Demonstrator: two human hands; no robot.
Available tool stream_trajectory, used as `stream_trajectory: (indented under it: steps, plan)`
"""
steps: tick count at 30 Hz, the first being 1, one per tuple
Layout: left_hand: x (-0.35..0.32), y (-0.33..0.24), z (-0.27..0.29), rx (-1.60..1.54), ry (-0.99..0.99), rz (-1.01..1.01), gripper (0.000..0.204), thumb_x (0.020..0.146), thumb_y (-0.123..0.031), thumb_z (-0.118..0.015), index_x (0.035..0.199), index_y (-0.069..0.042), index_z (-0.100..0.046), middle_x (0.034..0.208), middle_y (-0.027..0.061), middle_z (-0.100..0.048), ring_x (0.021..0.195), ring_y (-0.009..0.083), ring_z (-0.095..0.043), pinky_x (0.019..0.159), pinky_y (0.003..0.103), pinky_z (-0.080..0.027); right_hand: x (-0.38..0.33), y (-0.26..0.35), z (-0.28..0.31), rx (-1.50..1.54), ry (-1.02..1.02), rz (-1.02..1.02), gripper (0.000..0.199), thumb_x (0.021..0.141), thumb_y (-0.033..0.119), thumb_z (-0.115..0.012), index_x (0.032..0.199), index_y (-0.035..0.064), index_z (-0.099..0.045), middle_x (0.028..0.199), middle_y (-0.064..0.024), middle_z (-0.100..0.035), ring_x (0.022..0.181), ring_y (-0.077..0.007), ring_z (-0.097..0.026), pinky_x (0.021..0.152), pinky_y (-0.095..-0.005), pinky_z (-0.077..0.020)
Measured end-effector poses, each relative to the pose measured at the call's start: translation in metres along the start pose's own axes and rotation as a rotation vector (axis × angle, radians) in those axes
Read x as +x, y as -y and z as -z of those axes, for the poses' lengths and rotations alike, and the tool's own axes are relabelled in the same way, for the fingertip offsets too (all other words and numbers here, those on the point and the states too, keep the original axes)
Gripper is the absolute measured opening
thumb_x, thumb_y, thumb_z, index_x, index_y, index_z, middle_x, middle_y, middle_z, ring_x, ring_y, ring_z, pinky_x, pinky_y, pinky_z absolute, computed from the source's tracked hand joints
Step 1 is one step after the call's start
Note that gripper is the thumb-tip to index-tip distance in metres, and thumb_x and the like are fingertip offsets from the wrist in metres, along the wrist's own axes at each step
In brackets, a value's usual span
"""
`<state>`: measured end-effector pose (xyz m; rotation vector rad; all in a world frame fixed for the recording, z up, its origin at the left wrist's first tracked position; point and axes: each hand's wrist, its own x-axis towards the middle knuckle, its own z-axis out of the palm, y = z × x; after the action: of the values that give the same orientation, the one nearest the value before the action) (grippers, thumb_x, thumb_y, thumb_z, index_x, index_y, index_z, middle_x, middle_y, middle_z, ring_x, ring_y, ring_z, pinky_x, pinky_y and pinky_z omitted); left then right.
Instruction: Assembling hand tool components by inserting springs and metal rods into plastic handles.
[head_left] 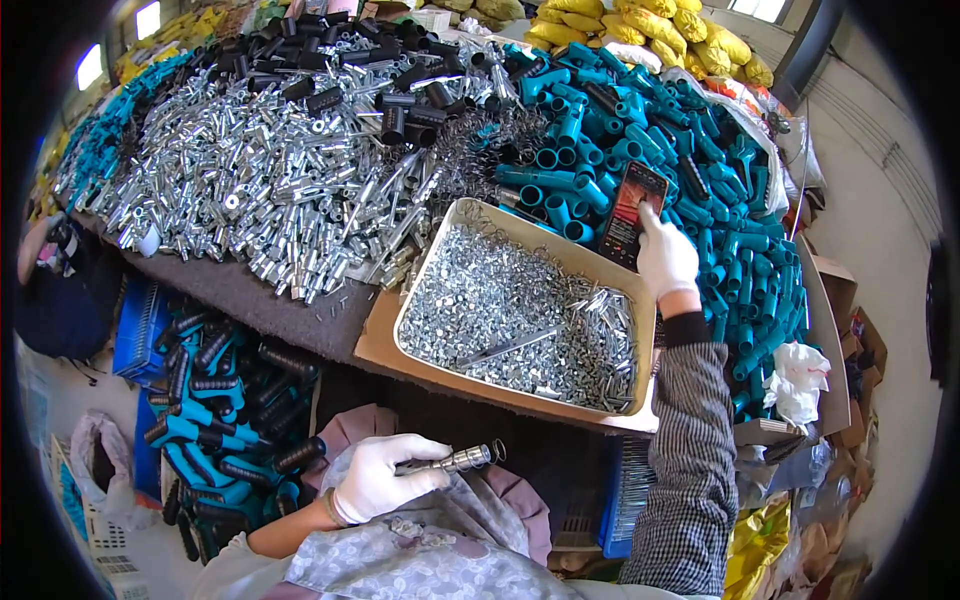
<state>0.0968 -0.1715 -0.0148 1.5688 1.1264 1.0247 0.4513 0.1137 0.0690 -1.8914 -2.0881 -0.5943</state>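
Observation:
My left hand [385, 478], in a white glove, is closed around a slim silver metal cylinder [462, 460], held above my lap. A thin coil spring [498, 450] sits at the cylinder's far end. Farther off to the right, my right hand [668, 257], also gloved in white, grips a dark smartphone [625, 222] at its right side. One finger lies over the lit screen, and the other fingers are mostly hidden. The phone is tilted against a heap of teal plastic housings [590, 140]. Between my hands stands a cream tray [520, 398] full of small metal pieces.
Silver metal tubes [270, 170] are heaped across the table's left, with black sleeves [395, 120] behind. Coil springs [470, 150] lie mid-table. Below left are teal-and-black handles [215, 430]. A blue crate [628, 500] stands beneath the tray. Another person [65, 290] is at far left.

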Motion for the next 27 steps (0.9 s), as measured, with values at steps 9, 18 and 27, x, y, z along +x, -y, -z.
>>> stream_trajectory:
  steps: [9,18,27]
  plan:
    - [0.012,0.002,-0.005,-0.009,-0.032,0.032,0.031,0.079,-0.011,-0.081,0.106,0.001,-0.071,0.094,0.0125,-0.074,0.083,0.0158,-0.071,0.075,0.028,-0.055,0.019,0.049,0.027,0.478,-0.077,0.120,0.025,0.086,0.033,-0.065,0.089,0.0093,-0.071,0.093,-0.0160,-0.070,0.088,-0.0356,-0.067,0.078,-0.0453,-0.0529]
    - [0.017,-0.010,-0.010,-0.020,0.004,0.012,0.030,0.080,-0.009,-0.080,0.107,0.001,-0.071,0.095,0.0126,-0.074,0.083,0.0142,-0.070,0.075,0.027,-0.054,0.017,0.098,0.025,0.111,0.176,0.118,0.036,0.080,0.042,-0.068,0.089,0.0066,-0.070,0.083,-0.0155,-0.070,0.084,-0.0347,-0.069,0.073,-0.0459,-0.0549]
    - [0.002,-0.012,-0.006,0.024,-0.012,-0.009,0.031,0.081,-0.008,-0.079,0.108,0.001,-0.070,0.094,0.0120,-0.074,0.082,0.0134,-0.070,0.075,0.027,-0.054,0.024,0.082,0.023,-0.109,0.166,0.475,0.020,0.082,0.020,-0.064,0.100,0.0118,-0.065,0.086,-0.0117,-0.070,0.083,-0.0336,-0.070,0.069,-0.0464,-0.0548]
